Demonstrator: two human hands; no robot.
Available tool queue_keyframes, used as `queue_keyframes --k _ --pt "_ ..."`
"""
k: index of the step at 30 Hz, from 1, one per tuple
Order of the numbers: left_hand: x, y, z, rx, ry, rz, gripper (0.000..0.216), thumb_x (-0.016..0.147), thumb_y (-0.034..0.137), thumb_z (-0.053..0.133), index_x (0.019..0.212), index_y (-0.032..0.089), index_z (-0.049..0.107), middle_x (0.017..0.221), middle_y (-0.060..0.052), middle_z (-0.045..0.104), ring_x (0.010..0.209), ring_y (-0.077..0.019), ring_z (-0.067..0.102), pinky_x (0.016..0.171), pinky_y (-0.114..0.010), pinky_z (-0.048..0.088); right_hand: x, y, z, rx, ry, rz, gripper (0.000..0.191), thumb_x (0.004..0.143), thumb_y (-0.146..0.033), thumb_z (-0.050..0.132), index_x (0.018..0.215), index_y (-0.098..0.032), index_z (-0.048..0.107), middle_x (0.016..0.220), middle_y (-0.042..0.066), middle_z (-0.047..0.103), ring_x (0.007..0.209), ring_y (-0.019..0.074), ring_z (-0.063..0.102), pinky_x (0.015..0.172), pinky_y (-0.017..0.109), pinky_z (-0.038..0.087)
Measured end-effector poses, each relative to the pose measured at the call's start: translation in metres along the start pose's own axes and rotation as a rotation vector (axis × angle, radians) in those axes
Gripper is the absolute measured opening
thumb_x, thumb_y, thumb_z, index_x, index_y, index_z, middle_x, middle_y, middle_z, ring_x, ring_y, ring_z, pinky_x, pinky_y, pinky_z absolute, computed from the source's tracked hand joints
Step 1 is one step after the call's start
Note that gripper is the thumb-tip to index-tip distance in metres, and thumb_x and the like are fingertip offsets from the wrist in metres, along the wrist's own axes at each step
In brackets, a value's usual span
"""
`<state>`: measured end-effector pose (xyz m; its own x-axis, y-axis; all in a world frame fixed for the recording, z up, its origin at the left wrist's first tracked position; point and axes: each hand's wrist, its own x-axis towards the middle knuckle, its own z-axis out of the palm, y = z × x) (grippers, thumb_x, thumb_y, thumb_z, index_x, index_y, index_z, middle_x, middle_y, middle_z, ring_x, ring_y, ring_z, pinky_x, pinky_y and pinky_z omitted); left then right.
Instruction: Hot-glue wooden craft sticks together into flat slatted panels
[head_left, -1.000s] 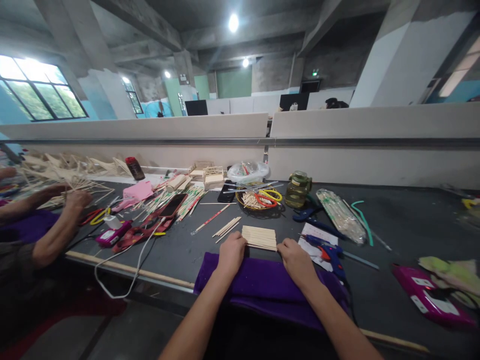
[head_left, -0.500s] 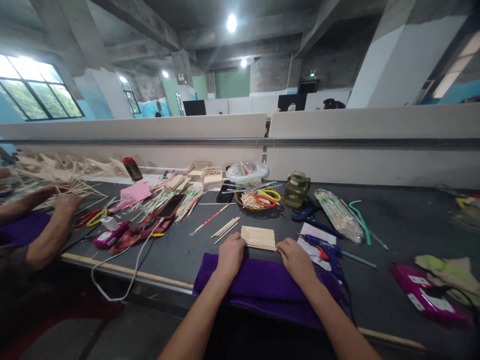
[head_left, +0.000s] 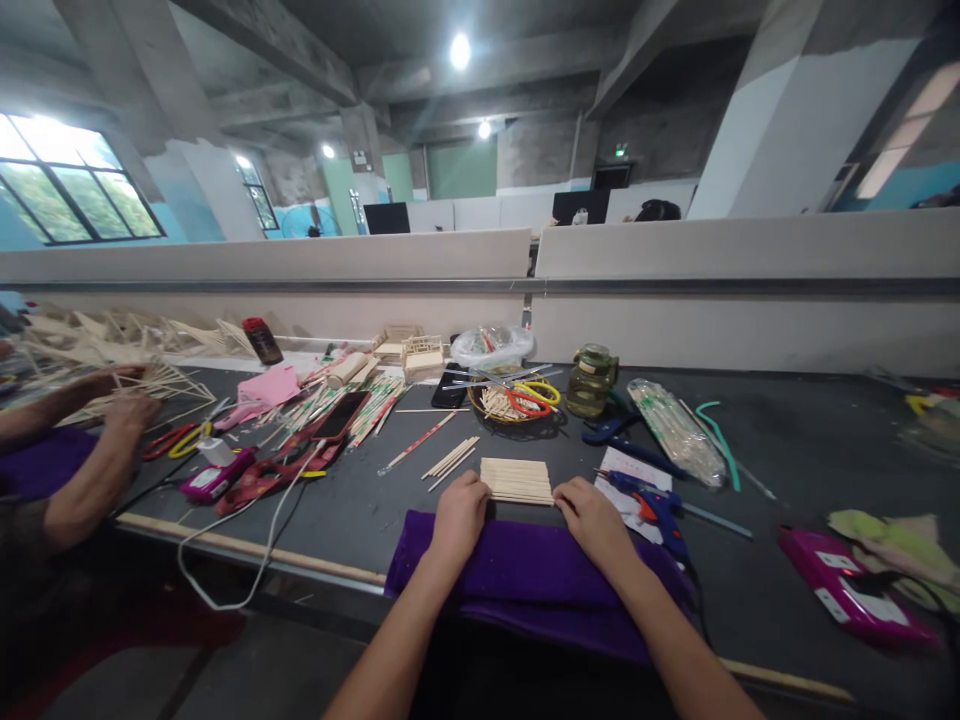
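Your left hand and right hand hold a pale stick row by its near corners, apparently pinched | row flat on dark table, just beyond purple cloth | glue gun near your right hand

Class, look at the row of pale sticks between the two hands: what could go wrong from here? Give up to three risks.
The row of pale sticks lies between the left hand and the right hand; uneven pressure could push sticks out of line.

The blue glue gun lies close beside the right hand; if hot, which I cannot tell, a sideways slip might cause a burn.

Loose sticks lie just beyond the left hand, so a careless move could scatter them.
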<state>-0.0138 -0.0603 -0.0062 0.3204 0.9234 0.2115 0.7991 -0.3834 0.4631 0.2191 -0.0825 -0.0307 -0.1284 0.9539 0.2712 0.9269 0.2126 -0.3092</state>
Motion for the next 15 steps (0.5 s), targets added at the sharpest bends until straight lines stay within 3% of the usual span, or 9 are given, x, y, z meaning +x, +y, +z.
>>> queue_keyframes --k 6,11,15 --pt "0.001 -0.012 0.006 -0.179 0.085 -0.079 0.017 0.080 0.007 0.055 0.088 0.019 0.066 0.087 -0.002 0.064 0.080 -0.0125 0.059 0.073 -0.021 0.041 -0.001 -0.004 0.000 -0.042 0.016 0.010 0.026 0.093 -0.017 0.039 0.081 -0.021 0.062 0.081 0.003 0.055 0.082 0.0162 0.052 0.070 0.025 0.034" --pt "0.001 -0.014 0.007 -0.214 0.112 -0.156 0.039 0.075 0.003 0.059 0.110 0.020 0.059 0.085 0.000 0.068 0.079 -0.0129 0.062 0.075 -0.022 0.041 -0.001 -0.006 0.001 -0.060 0.017 0.006 0.026 0.091 -0.013 0.040 0.080 -0.021 0.062 0.081 0.004 0.054 0.082 0.0163 0.051 0.071 0.025 0.033" --pt "0.001 -0.011 0.004 -0.187 0.086 -0.205 0.041 0.078 0.008 0.061 0.117 0.021 0.056 0.088 0.000 0.070 0.081 -0.0134 0.063 0.075 -0.022 0.040 -0.001 -0.005 0.001 -0.043 0.018 0.006 0.025 0.090 -0.013 0.041 0.080 -0.021 0.062 0.082 0.003 0.055 0.082 0.0160 0.052 0.071 0.024 0.034"
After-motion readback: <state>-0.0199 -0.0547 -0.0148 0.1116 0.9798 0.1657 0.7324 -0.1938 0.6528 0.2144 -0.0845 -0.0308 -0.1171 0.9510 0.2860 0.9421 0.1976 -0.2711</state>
